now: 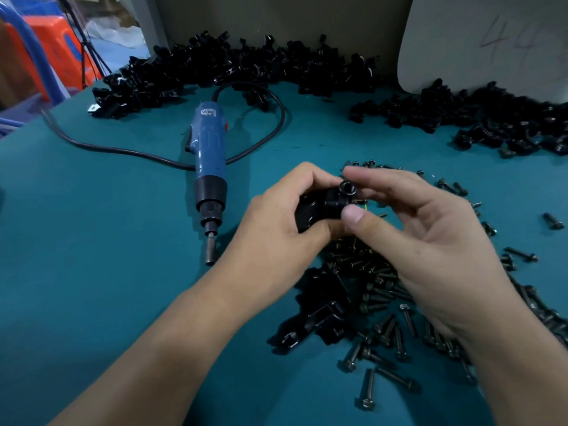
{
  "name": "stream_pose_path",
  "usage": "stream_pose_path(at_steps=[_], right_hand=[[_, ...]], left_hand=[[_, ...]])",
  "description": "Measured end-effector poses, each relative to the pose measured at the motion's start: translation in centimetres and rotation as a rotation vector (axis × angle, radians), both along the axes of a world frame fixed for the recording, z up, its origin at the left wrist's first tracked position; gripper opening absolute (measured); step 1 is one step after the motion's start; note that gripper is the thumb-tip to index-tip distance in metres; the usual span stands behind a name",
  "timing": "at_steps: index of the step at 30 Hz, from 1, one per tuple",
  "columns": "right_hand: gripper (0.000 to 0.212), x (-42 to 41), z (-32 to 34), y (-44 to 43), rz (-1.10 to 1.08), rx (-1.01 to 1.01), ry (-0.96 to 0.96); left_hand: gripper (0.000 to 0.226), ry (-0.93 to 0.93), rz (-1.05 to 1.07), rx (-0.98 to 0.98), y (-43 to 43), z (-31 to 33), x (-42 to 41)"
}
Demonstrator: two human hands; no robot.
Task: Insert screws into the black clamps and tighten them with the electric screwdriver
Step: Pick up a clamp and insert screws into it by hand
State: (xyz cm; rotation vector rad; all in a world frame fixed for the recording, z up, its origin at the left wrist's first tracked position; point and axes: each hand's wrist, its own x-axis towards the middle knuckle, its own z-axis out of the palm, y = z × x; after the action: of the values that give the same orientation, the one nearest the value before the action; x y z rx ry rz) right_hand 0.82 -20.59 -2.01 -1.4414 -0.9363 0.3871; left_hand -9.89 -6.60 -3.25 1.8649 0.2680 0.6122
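Note:
My left hand (276, 210) grips a black clamp (319, 209) above the middle of the table. A dark screw (347, 189) stands in the clamp's top, head up, and my right hand (430, 235) pinches it between thumb and forefinger. The blue electric screwdriver (209, 155) lies on the teal mat to the left of my hands, its bit pointing toward me, untouched. Loose screws (381, 333) are scattered under and in front of my right hand. A few more clamps (319, 318) lie near my right wrist.
Heaps of black clamps run along the back (246, 66) and at the right rear (491, 118). The screwdriver's black cord (123, 150) loops across the mat to the left edge. A pale board (479, 41) leans at the back right. Orange and blue bins (46, 50) stand beyond the left edge.

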Motion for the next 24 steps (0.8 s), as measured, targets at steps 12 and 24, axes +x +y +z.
stream_pose_path(at_steps=[12, 24], right_hand=[[0.031, -0.3, 0.4, -0.3, 0.004, -0.043, -0.142], [0.028, -0.8, 0.6, -0.1, -0.016, -0.078, -0.247]], left_hand=[[0.036, -0.036, 0.003, 0.148, -0.3, 0.2, -0.3], [0.053, -0.042, -0.06, 0.041, -0.3, 0.5, -0.4]])
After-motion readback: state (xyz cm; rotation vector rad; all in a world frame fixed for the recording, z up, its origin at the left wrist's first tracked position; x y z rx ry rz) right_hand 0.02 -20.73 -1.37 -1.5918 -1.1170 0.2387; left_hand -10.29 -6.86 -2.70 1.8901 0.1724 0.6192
